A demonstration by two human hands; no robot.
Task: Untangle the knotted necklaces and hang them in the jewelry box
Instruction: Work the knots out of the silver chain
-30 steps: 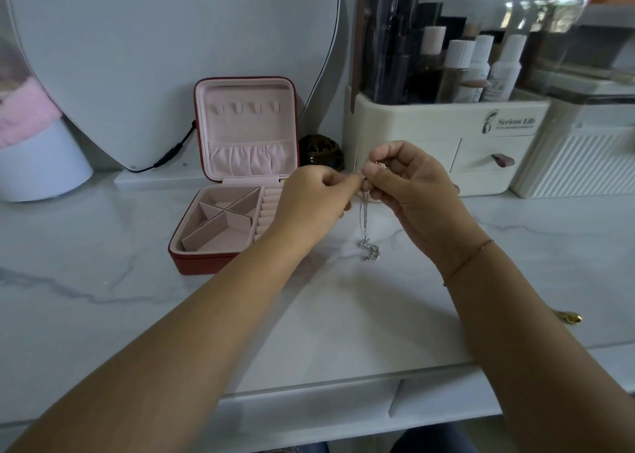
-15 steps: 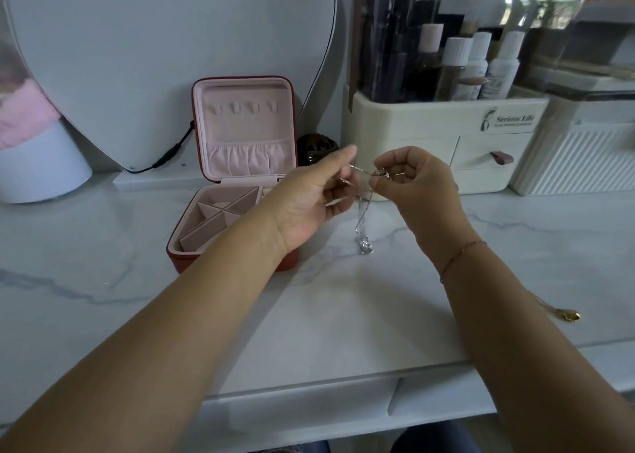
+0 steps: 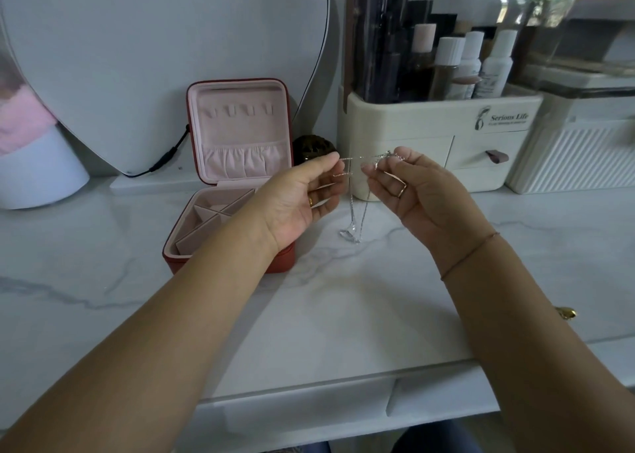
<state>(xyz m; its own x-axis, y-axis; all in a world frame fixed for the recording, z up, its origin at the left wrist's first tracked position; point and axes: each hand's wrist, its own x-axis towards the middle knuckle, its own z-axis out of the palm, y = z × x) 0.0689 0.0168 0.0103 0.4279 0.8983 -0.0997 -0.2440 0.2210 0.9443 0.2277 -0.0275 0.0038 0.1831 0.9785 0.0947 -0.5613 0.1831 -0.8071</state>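
Observation:
A thin silver necklace (image 3: 357, 212) is stretched between my two hands above the marble top, and its pendant hangs down to the surface. My left hand (image 3: 302, 194) pinches the chain's left strands between thumb and fingers. My right hand (image 3: 412, 184) holds the bunched part of the chain at its fingertips. The red jewelry box (image 3: 237, 143) stands open just left of my left hand; its pink lid is upright with small hooks and a gathered pocket, and its tray has empty compartments. A gold pendant (image 3: 567, 313) lies beside my right forearm.
A cream cosmetics organiser (image 3: 433, 122) with bottles stands behind my hands. A white ribbed box (image 3: 577, 153) sits to its right. A heart-shaped mirror (image 3: 154, 57) leans at the back left with a black cable. A white and pink object (image 3: 34, 163) is at far left.
My hands have drawn apart and turned palm-up, stretching the chain sideways between them. The pendant still hangs down to the table.

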